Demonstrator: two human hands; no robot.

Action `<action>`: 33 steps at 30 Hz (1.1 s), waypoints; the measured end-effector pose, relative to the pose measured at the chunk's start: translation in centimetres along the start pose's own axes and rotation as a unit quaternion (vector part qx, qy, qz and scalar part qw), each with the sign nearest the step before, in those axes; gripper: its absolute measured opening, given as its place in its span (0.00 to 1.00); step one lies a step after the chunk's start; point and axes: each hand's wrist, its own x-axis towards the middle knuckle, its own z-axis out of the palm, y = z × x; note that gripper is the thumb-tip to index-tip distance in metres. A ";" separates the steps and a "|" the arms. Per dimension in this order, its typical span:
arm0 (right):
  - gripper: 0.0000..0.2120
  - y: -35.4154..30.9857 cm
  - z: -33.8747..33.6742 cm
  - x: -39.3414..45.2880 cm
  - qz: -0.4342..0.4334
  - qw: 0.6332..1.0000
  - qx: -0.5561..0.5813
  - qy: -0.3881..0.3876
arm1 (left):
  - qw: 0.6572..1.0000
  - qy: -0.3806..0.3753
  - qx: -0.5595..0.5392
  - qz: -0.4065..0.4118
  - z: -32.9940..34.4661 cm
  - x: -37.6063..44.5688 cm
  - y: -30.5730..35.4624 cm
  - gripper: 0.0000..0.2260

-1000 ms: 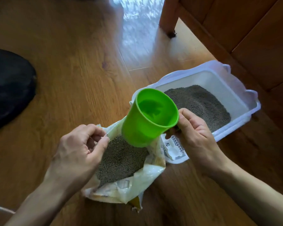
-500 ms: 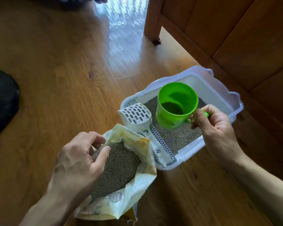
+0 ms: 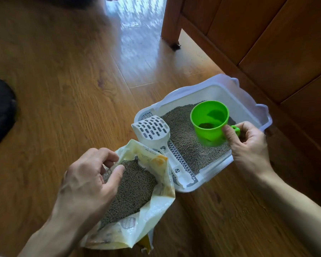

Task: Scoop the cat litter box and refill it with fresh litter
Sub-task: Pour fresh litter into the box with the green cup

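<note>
1. Right hand [image 3: 248,145] grips green cup [image 3: 209,125] by its handle, thumb against the wall; cup hangs over the litter box [image 3: 252,108], mouth tilted toward the camera, a little litter inside.
2. Left hand [image 3: 89,184] pinches the litter bag [image 3: 152,212] rim, holding it open.
3. White slotted scoop [image 3: 154,132] lies on the box's near-left rim, handle toward the bag.
4. Wooden cabinet [image 3: 267,34] stands just behind the box.

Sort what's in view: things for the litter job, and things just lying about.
For the job: litter box, green cup held by right hand, litter bag held open by left hand, slotted scoop.

Lying about: black object, wooden furniture.
</note>
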 end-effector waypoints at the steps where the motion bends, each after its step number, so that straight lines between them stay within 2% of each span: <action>1: 0.16 0.3 -0.2 0.0 -0.003 1.000 -0.014 0.003 | 1.000 -0.002 -0.001 0.000 0.0 0.0 0.0 0.05; 4: 0.16 0.7 -0.5 0.2 -0.018 0.998 -0.067 -0.005 | 1.000 -0.001 0.002 0.003 0.0 -0.1 0.0 0.06; 8: 0.16 1.3 -1.0 0.3 -0.019 0.989 -0.143 0.021 | 1.000 0.001 0.003 0.001 0.1 -0.1 0.0 0.05; 14: 0.12 2.5 -0.6 -0.2 -0.110 0.963 -0.247 -0.023 | 1.000 0.001 -0.001 0.003 0.2 -0.2 0.0 0.05; 20: 0.10 0.6 -0.2 1.3 -0.235 0.930 -0.278 -0.043 | 1.000 0.003 0.002 0.006 0.1 -0.2 -0.1 0.05; 29: 0.12 2.2 -1.1 1.1 -0.288 0.879 -0.376 -0.048 | 1.000 0.001 -0.005 0.007 0.0 -0.5 -0.4 0.05; 33: 0.13 1.7 -1.1 0.9 -0.303 0.875 -0.374 -0.048 | 1.000 0.004 -0.003 0.010 0.2 -0.4 -0.4 0.05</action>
